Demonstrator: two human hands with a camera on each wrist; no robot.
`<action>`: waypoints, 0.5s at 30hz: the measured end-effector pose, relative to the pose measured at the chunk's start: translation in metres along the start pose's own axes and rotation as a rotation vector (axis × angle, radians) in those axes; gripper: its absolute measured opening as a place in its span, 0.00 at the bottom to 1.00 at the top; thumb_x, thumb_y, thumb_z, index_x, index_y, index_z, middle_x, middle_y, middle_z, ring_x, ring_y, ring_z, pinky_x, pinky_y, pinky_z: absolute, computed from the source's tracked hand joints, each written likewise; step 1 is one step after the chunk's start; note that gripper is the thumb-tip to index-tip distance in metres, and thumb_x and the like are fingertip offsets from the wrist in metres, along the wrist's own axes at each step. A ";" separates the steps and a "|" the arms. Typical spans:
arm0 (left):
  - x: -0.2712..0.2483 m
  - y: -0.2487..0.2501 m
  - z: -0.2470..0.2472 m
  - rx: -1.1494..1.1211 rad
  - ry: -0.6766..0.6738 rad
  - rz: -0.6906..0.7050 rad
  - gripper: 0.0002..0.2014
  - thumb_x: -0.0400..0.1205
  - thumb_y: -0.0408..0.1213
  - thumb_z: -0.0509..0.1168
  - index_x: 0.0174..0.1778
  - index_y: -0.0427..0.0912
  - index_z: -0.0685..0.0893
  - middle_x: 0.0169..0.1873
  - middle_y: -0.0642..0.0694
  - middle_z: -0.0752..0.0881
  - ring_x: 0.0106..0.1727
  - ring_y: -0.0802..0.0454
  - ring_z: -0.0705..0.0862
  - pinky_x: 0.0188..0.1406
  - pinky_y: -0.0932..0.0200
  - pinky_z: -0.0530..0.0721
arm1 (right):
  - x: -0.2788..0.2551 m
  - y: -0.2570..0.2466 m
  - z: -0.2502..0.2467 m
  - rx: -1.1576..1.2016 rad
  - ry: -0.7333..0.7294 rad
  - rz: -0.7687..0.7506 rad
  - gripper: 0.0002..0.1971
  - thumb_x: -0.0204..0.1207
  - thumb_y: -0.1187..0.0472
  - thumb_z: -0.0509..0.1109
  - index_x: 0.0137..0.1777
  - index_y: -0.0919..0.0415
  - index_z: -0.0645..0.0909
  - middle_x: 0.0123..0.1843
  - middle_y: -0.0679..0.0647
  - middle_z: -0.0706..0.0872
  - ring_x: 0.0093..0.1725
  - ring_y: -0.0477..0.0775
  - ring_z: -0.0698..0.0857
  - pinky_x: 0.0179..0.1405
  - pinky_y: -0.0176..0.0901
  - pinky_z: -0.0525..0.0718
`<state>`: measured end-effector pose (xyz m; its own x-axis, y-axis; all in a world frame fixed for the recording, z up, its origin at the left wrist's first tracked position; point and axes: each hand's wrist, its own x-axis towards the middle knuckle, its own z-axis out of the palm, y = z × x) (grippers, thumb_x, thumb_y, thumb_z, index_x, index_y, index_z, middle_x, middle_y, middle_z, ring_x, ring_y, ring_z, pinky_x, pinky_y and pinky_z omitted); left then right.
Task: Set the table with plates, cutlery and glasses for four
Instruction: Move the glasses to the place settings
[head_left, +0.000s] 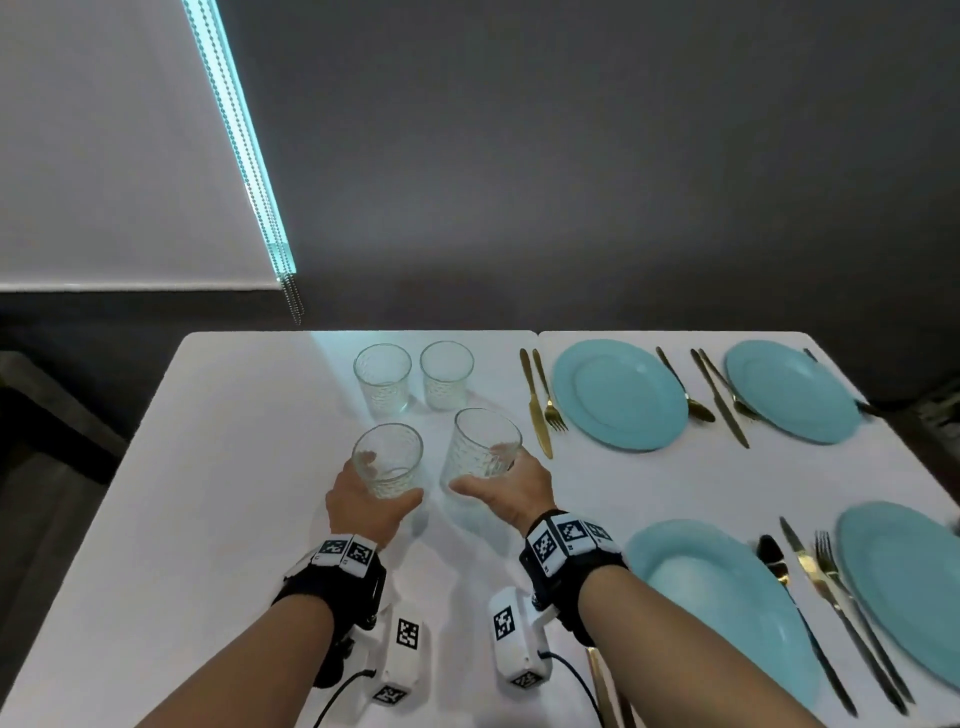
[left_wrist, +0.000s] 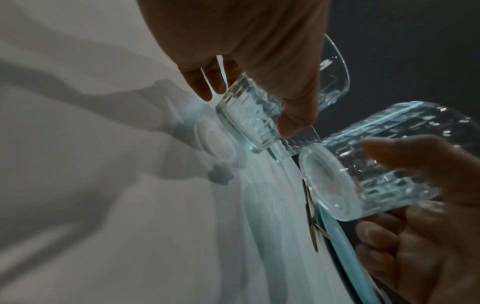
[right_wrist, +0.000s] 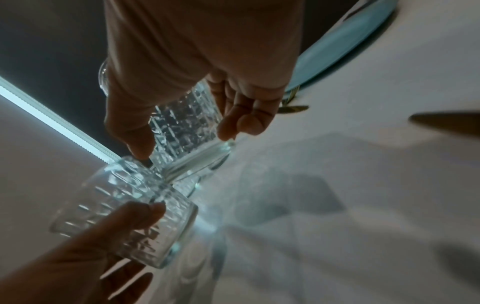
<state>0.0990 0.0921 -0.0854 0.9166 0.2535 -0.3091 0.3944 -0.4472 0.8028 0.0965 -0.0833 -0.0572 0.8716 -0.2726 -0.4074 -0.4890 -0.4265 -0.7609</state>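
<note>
Dim room; cyan-white light comes from the blind edge (head_left: 236, 145), washing the table (head_left: 218, 467) below it. Wrist views are soft and motion-blurred, with grey hand shadows on the table; the head view bends at its edges.

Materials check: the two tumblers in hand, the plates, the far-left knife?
Left-hand tumbler and right-hand tumbler: clear glass by the look, see-through, with an embossed pattern and thick base. Plates: glossy turquoise, likely glazed ceramic, though melamine is possible. Knife: gold-toned, shiny, probably coated metal.
</note>
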 end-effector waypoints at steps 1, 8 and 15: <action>-0.006 0.004 0.002 -0.005 -0.014 0.018 0.50 0.47 0.57 0.70 0.68 0.41 0.75 0.64 0.39 0.81 0.67 0.39 0.79 0.70 0.49 0.74 | -0.009 0.001 -0.009 0.024 0.017 0.004 0.38 0.56 0.51 0.85 0.67 0.58 0.76 0.61 0.54 0.84 0.62 0.52 0.83 0.63 0.42 0.82; -0.046 0.043 0.037 -0.025 -0.140 0.162 0.55 0.40 0.63 0.62 0.66 0.43 0.77 0.62 0.39 0.82 0.65 0.38 0.80 0.69 0.46 0.76 | -0.063 0.026 -0.088 0.130 0.119 0.029 0.30 0.58 0.54 0.83 0.62 0.56 0.79 0.53 0.51 0.86 0.49 0.50 0.83 0.43 0.39 0.81; -0.074 0.082 0.086 -0.029 -0.286 0.273 0.54 0.41 0.61 0.66 0.67 0.44 0.76 0.61 0.40 0.82 0.66 0.39 0.79 0.68 0.45 0.78 | -0.078 0.081 -0.178 0.152 0.296 0.149 0.33 0.59 0.56 0.83 0.65 0.58 0.78 0.56 0.52 0.84 0.50 0.53 0.83 0.35 0.38 0.80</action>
<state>0.0687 -0.0369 -0.0401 0.9702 -0.1227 -0.2090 0.1358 -0.4392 0.8881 -0.0168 -0.2497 0.0026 0.7328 -0.5693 -0.3727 -0.5801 -0.2364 -0.7795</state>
